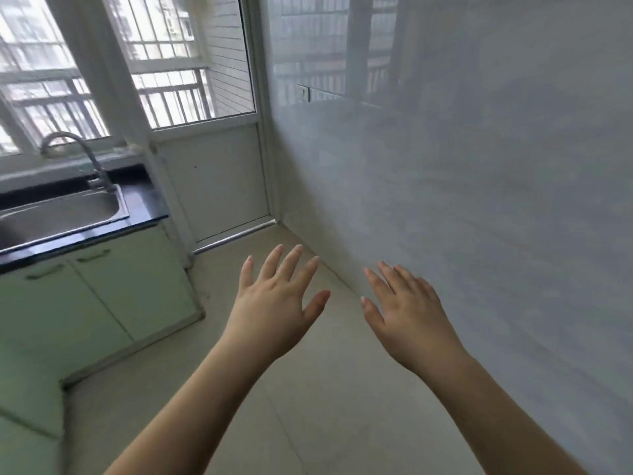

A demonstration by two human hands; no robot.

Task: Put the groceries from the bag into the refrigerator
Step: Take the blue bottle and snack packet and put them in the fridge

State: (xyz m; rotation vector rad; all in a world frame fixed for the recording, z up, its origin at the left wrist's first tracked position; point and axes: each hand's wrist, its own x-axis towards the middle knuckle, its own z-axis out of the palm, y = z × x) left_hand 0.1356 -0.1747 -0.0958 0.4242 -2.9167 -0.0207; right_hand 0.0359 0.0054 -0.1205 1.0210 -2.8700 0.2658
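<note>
My left hand (274, 303) is held out in front of me, palm down, fingers spread, holding nothing. My right hand (407, 313) is stretched out beside it, also palm down with fingers apart and empty. Both hover over the beige floor, close to the glossy grey wall on the right. No bag, groceries or refrigerator can be seen in this view.
A steel sink (61, 210) with a curved tap (85, 159) sits in a black counter (147, 204) at the left, above pale green cabinet doors (113, 289). A white balcony door (219, 173) closes the far end. The grey wall (479, 183) runs along the right.
</note>
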